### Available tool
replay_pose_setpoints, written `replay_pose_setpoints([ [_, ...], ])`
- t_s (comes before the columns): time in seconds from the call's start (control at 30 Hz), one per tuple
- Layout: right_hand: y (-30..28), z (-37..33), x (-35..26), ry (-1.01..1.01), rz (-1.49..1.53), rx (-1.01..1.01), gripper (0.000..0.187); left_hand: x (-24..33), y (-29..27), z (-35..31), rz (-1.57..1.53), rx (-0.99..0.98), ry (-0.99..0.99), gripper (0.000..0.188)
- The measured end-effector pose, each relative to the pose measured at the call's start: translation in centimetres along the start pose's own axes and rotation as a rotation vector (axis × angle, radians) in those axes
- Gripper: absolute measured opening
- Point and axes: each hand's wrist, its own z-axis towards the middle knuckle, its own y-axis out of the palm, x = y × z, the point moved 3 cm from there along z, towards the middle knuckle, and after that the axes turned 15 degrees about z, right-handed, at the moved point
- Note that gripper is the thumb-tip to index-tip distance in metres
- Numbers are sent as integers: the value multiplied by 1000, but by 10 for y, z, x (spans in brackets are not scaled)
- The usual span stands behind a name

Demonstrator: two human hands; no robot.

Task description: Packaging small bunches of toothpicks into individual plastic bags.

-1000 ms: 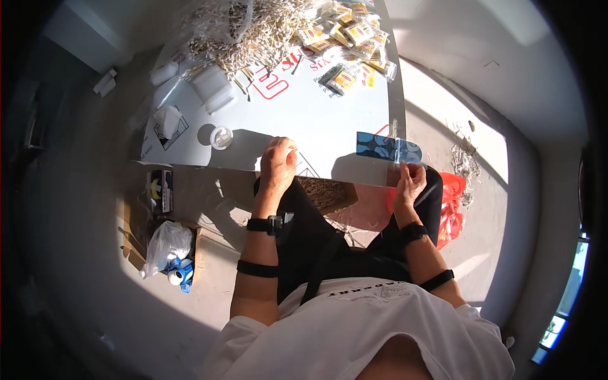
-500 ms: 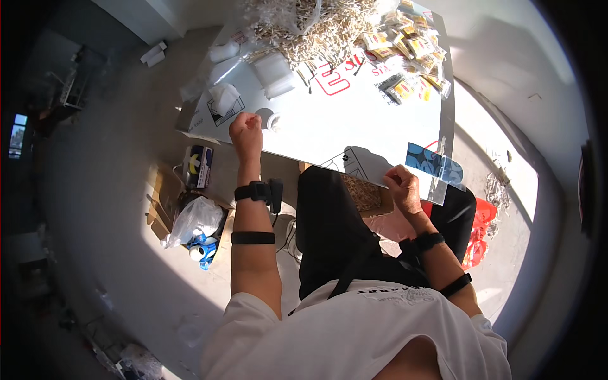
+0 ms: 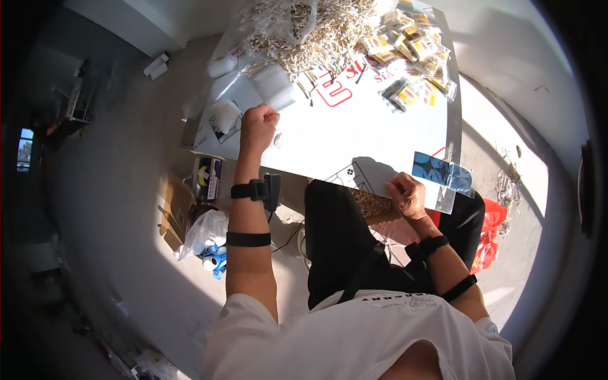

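Left hand point(image 3: 258, 123): fingers curled beside clear plastic stack point(image 3: 273, 85); right hand point(image 3: 407, 193): fingers bent at table's point(image 3: 389, 136) near edge. Contents of either grip: cannot tell. Blue patterned sheet point(image 3: 432, 167) overhangs near-right corner; a sleeve-side knock could drop it.
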Motion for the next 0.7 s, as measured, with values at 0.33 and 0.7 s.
replay_pose_setpoints([
  [0.33,15,25,1,-223,-171,77,20,99,73,61,486,250,-66,34],
  [0.7,9,28,0,-183,-102,72,17,81,85,117,755,103,-99,23],
])
